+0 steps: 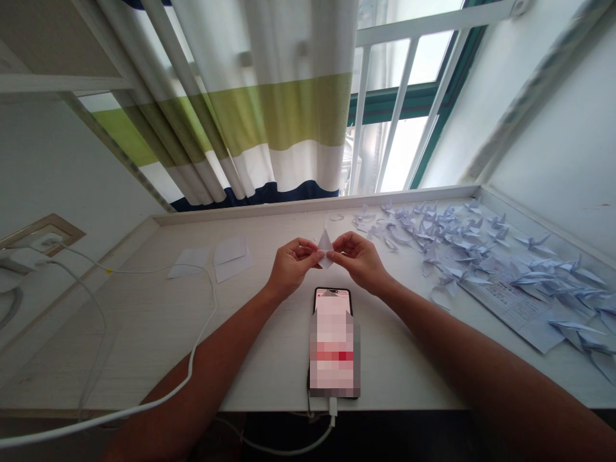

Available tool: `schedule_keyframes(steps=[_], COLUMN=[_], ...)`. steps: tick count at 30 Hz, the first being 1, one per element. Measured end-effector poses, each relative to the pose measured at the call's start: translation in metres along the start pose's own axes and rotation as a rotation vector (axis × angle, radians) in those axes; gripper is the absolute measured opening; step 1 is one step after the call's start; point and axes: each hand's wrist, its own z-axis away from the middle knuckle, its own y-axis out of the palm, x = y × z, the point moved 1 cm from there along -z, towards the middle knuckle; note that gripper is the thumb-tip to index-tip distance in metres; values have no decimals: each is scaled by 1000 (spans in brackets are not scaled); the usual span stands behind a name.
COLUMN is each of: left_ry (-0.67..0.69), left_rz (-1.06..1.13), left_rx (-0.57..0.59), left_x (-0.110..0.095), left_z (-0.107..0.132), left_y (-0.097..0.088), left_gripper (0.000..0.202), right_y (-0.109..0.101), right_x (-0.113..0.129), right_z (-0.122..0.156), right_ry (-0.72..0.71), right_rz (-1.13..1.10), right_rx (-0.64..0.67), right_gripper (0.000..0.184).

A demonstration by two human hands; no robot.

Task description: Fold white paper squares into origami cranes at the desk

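Both my hands are raised a little above the pale desk [144,321], pinching one small folded piece of white paper [325,245] between them. My left hand [292,263] grips its left side with closed fingers. My right hand [359,256] pinches its right side. The paper stands as a pointed, partly folded shape. Directly below my hands a phone [333,343] lies flat on the desk with its screen lit.
Many folded paper cranes [462,247] lie spread over the right of the desk, some on a printed sheet [510,301]. Blank paper squares [226,256] lie at the left. White cables [202,333] cross the desk. A striped curtain [269,115] and barred window are behind.
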Motion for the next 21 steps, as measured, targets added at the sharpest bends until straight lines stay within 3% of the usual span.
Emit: schedule_keyframes(steps=[6, 13, 21], left_ry=[-6, -77, -44], left_rz=[-26, -70, -129], left_rx=[38, 44, 100], left_x=[0, 1, -1], left_z=[-1, -1, -2], left_y=[-2, -5, -7], left_gripper=[47, 43, 38], right_y=[-3, -5, -1], right_x=[-1, 0, 2], right_z=[-3, -2, -1], right_ry=[17, 42, 14], right_rz=[-24, 43, 63], right_rx=[5, 67, 55], right_gripper=[41, 40, 39])
